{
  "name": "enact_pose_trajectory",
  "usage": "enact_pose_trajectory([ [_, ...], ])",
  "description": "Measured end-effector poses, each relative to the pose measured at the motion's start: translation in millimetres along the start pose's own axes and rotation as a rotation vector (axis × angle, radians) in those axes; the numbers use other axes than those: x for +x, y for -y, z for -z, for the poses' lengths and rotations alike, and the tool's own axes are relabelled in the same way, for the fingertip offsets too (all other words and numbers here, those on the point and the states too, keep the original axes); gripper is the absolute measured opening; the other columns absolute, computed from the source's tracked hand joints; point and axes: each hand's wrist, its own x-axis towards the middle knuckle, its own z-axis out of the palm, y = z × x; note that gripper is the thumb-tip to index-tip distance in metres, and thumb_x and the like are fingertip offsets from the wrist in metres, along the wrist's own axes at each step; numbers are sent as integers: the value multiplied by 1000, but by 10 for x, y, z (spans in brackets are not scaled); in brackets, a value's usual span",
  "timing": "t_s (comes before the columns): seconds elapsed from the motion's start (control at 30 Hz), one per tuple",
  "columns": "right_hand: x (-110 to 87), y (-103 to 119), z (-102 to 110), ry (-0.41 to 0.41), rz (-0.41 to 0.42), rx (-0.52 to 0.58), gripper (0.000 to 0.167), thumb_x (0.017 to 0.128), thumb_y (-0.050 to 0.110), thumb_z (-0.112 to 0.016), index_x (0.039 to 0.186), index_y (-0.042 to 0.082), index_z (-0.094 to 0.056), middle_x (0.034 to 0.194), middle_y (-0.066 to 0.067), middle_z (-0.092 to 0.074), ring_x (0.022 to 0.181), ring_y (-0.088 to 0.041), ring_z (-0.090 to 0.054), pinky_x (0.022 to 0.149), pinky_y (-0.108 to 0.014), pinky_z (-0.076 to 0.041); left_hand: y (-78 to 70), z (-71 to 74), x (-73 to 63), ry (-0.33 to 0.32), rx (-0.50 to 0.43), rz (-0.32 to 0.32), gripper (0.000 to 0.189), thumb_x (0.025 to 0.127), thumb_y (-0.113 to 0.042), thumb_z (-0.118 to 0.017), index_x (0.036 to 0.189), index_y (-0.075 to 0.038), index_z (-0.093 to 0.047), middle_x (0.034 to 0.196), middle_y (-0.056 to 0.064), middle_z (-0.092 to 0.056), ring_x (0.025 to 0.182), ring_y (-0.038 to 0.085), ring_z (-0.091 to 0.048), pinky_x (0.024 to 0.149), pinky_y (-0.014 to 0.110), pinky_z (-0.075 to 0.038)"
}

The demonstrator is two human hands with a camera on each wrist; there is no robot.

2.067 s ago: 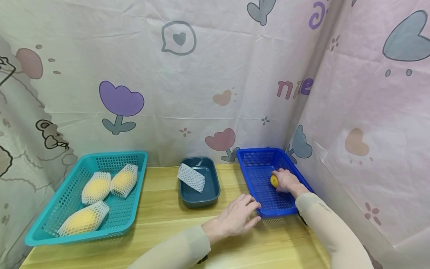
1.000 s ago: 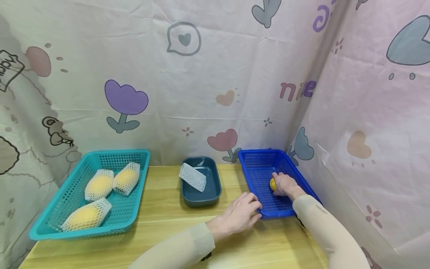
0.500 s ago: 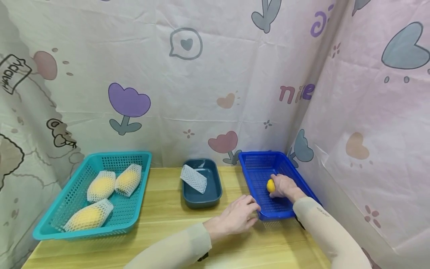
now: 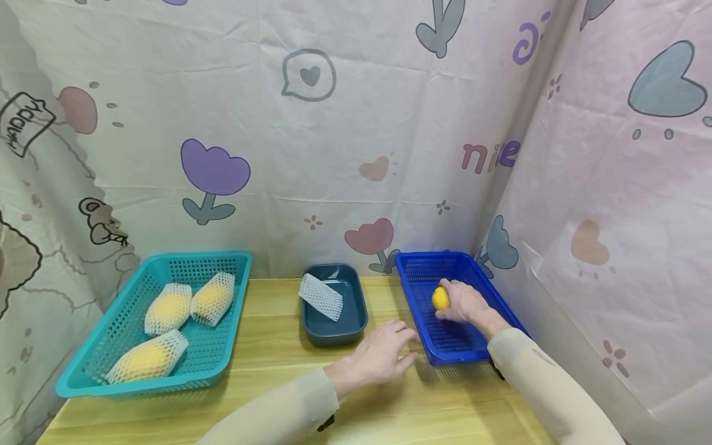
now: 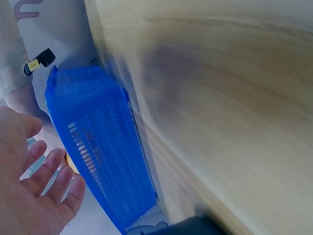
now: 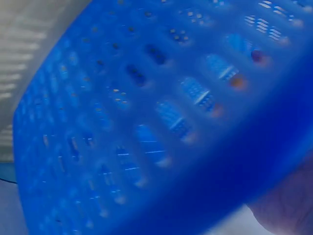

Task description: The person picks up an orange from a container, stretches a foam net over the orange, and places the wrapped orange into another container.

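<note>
In the head view my right hand (image 4: 463, 301) grips a smooth yellow fruit (image 4: 440, 299) over the blue perforated basket (image 4: 457, 357). My fingers hide most of the fruit, so its exact kind is unclear. My left hand (image 4: 377, 353) is just left of the basket's near corner, with relaxed fingers and nothing in them. The left wrist view shows the left hand (image 5: 34, 181) loosely spread beside the blue basket (image 5: 105, 142). Blurred basket wall (image 6: 122, 107) fills most of the right wrist view, with the right hand's edge (image 6: 288, 200) low at the right.
A white foam net sleeve (image 4: 321, 296) lies across the dark teal dish (image 4: 334, 339) in the middle. At the left, a turquoise basket (image 4: 214, 364) holds three net-wrapped yellow fruits (image 4: 168, 309). A printed cloth (image 4: 311, 154) hangs behind the wooden table (image 4: 267, 334).
My right hand has raised the yellow fruit from the basket floor and shifted slightly left. My left hand has drawn away from the basket's rim, to the left.
</note>
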Motion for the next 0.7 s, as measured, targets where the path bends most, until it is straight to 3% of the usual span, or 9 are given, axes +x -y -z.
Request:
enact_pose_trajectory([
  [0.27,-30,145,149,-16,24,24,81,85,44,-92,150,11,-58,119,-14,-72,93,-29,-66,81,-49,-62,183,140,-104,-17,-33,105,22,106,-35,-75,124,-21,-78,122,-5,-79,119,17,-73,104,34,-63],
  [0.47,-73,231,230,-35,49,41,78,84,46,-90,147,12,-59,113,-11,-72,90,-27,-66,78,-47,-61,311,198,-180,-33,-80,160,22,107,-35,-74,123,-20,-78,120,-4,-81,116,17,-72,101,35,-63],
  [0.7,-153,387,319,-109,77,146,69,83,47,-88,138,14,-62,103,-6,-72,80,-22,-63,66,-34,-53,403,256,-275,-46,-118,212,24,107,-36,-74,124,-20,-78,119,-4,-81,111,16,-71,96,36,-62],
])
